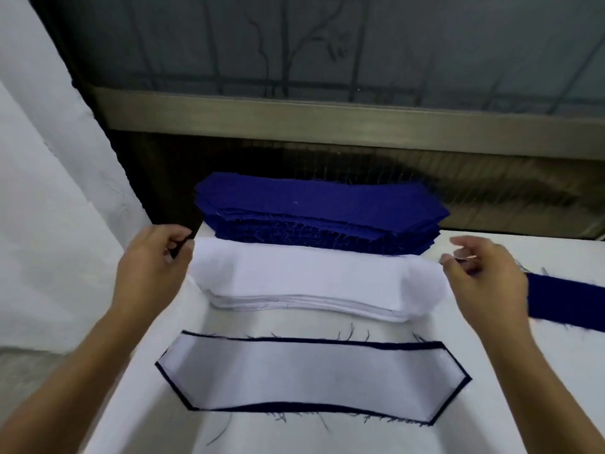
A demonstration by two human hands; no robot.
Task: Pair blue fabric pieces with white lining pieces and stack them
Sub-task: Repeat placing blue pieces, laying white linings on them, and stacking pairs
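A thick stack of blue fabric pieces (320, 208) lies at the back of the white table (330, 434). In front of it sits a stack of white lining pieces (314, 283). My left hand (154, 260) pinches the left end of the top lining piece with curled fingers. At the right end, my right hand (481, 273) pinches the same piece, and both ends look slightly raised and blurred. Nearest me lies a finished pair (311, 375), a white lining on a blue piece whose dark edge shows all round.
Another blue piece (566, 303) lies on the table at the right edge. White cloth (49, 224) hangs on the left. Behind the stacks a dark gap and a metal ledge (327, 122) run under a window.
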